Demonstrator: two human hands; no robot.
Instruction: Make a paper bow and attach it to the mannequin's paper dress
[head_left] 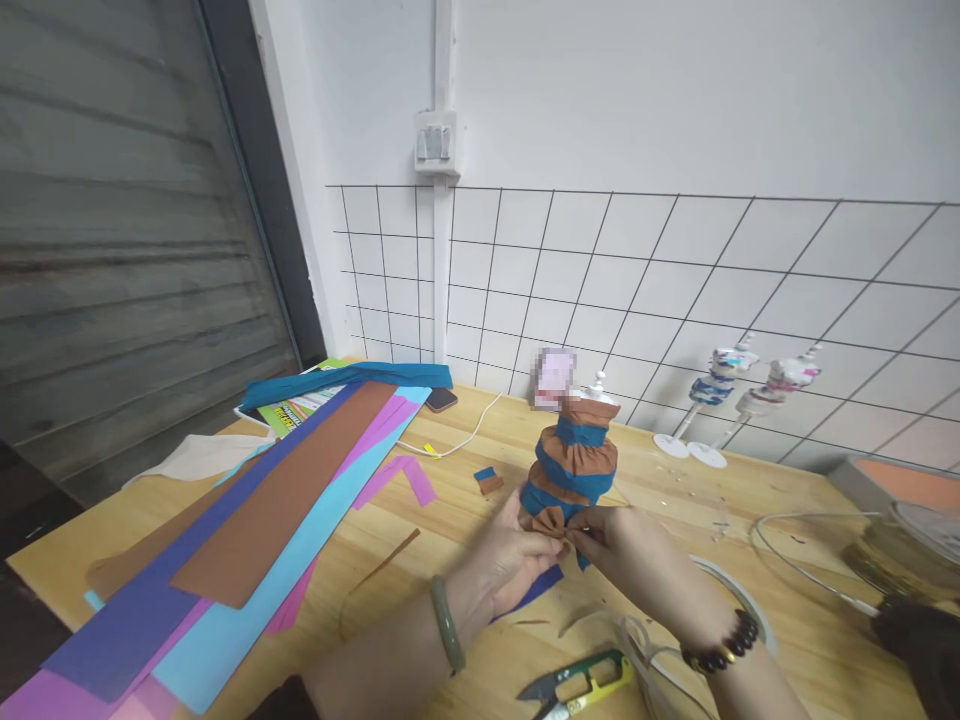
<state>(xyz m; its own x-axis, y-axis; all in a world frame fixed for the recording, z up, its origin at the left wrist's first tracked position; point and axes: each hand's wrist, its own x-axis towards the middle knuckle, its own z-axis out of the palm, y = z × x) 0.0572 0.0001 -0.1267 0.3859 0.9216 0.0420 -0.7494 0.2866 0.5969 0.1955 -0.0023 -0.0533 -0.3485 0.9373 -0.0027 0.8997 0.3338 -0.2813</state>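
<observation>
A small dress form stands at the middle right, wrapped in gathered brown and teal bands of crepe paper (576,455), with its white knob showing on top. Low on its front is a brown crepe paper bow (549,522). My left hand (517,548) comes in from the left with its fingers closed around the bow's left side. From the right, my right hand (604,530) pinches the bow near its centre between thumb and finger. A strip of teal paper hangs just below the right fingertips.
Long paper strips (289,490) in brown, blue and pink are piled at left. Yellow-green thread snips (577,685) lie near the front beside a looped pale cord (649,650). Two small dress forms (716,390) stand behind at right. A phone (441,400) lies at the back.
</observation>
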